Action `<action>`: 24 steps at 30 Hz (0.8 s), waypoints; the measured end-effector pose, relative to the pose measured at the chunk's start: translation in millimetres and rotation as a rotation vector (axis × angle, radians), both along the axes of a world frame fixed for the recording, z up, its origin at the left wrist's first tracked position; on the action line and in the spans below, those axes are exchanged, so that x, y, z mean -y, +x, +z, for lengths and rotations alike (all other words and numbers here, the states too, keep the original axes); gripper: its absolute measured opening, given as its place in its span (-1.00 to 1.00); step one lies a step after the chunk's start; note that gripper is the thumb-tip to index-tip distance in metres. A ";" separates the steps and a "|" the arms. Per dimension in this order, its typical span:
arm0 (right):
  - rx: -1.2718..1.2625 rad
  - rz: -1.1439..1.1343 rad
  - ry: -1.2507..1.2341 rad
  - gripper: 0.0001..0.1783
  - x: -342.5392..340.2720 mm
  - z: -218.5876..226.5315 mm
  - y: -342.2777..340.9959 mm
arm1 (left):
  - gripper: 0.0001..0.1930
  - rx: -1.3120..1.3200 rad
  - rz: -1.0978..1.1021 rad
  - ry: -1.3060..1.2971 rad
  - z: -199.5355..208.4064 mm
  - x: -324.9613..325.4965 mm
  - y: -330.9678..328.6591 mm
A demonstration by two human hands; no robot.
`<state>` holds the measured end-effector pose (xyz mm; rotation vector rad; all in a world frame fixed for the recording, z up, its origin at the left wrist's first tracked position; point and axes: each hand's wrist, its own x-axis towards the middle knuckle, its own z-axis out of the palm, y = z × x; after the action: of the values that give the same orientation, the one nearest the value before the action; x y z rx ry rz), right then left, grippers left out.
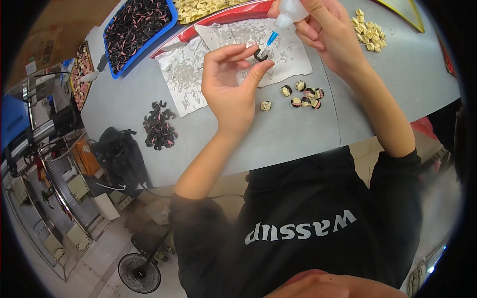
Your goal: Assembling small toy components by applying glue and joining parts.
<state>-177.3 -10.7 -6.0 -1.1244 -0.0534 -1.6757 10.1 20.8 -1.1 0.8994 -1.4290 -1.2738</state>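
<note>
Between the thumb and fingertips of my left hand (229, 94) is a small black C-shaped piece (259, 56). My right hand (334, 42) is wrapped round a translucent white squeeze bottle (293, 10), tilted down to the left. The blue needle tip (272, 38) of the bottle points at the black piece, just above it; whether they touch I cannot tell. Under both hands lie white sheets of paper (295, 62) marked with grey smears. Several small round pieces in black, cream and pink (308, 102) sit on the grey table (208, 156) below the papers.
A loose pile of black and pink curved pieces (160, 126) lies at the left. Behind it stands a blue tray (145, 48) filled with similar pieces. Cream pieces (368, 34) are heaped at the right, with more at the back (206, 9). A fan (139, 273) stands on the floor.
</note>
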 end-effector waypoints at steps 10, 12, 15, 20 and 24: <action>-0.426 -0.330 0.709 -0.63 -28.9 30.1 -3.0 | -0.55 0.010 -0.008 -0.045 -2.0 0.7 1.1; -0.050 -0.098 0.065 -0.63 -8.2 10.0 -1.5 | -0.55 0.011 -0.010 -0.041 -1.5 0.6 0.4; -0.597 -0.417 0.620 -0.61 -33.8 14.4 -8.7 | -0.55 0.008 -0.006 -0.052 -2.0 0.7 2.7; -0.505 -0.399 0.669 -0.62 -35.8 32.4 1.6 | -0.56 0.013 -0.008 -0.052 -3.8 0.6 3.7; -0.456 -0.312 0.695 -0.62 -36.8 38.9 0.0 | -0.56 0.014 -0.011 -0.051 -1.5 1.2 3.1</action>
<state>-177.3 26.1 32.9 -0.9642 0.9624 -1.4706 13.1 19.6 -2.6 0.8688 -1.4724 -1.2360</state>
